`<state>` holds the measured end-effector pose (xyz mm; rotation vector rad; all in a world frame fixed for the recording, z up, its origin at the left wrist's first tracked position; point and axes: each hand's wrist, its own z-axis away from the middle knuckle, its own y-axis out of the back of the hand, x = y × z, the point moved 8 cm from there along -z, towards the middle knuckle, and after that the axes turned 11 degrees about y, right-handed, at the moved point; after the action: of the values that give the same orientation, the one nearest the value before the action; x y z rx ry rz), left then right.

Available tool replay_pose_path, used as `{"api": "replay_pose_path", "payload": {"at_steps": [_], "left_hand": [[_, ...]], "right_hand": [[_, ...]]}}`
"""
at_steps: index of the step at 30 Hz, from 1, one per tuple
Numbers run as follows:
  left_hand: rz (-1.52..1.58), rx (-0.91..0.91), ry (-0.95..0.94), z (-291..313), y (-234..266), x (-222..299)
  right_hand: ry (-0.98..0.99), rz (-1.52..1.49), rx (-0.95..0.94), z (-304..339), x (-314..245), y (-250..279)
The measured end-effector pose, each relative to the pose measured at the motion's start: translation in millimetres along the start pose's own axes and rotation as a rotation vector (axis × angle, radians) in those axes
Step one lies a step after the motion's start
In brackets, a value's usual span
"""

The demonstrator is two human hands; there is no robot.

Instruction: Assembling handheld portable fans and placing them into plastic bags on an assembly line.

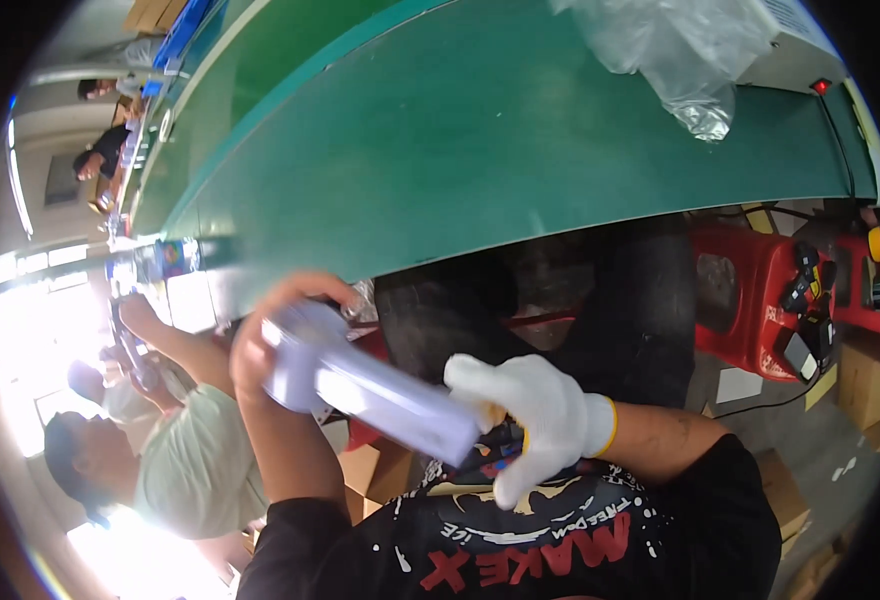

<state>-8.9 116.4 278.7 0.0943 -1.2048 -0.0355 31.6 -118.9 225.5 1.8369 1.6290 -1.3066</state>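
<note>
My bare left hand (257, 335) is wrapped round the rounded end of a pale white-lilac device (385, 400). The device has a round head and a long, straight handle, smeared by motion, so its exact kind cannot be made out. It is tilted, with the handle slanting down to the right in front of my chest. My right hand (535, 415) wears a white knit glove with a yellow-edged cuff. Its thumb and fingers are spread apart beside the handle's far end. Whether they touch the handle I cannot tell.
A green worktable (440, 150) spans the far side, with a crumpled clear plastic bag (675, 60) and a white box-shaped unit (795, 50) on it. Red stools (745, 300) and cardboard boxes (865, 385) stand at right. A co-worker in a pale shirt (205, 460) sits close at left.
</note>
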Motion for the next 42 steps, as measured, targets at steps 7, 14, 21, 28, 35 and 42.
{"api": "replay_pose_path", "payload": {"at_steps": [7,14,21,28,35,42], "left_hand": [[0.202,0.459,0.019,-206.4,76.4,69.8],[-0.116,0.908,0.047,-313.3,191.0,90.1],[-0.447,0.764,-0.424,-286.0,62.1,152.1],[-0.833,0.310,-0.830,-169.7,-139.5,178.9],[-0.895,0.430,-0.679,-189.1,-127.8,155.1],[-0.436,0.444,-0.321,-115.3,-67.1,108.3]], "right_hand": [[-0.236,0.387,-0.183,18.7,52.5,14.1],[-0.342,0.519,-0.171,25.4,62.1,32.5],[-0.401,0.539,-0.191,37.5,74.1,35.1],[-0.490,0.619,-0.180,48.4,85.2,33.8],[-0.505,0.685,-0.120,57.0,82.0,33.5],[-0.487,0.470,0.222,69.7,88.2,55.8]]}}
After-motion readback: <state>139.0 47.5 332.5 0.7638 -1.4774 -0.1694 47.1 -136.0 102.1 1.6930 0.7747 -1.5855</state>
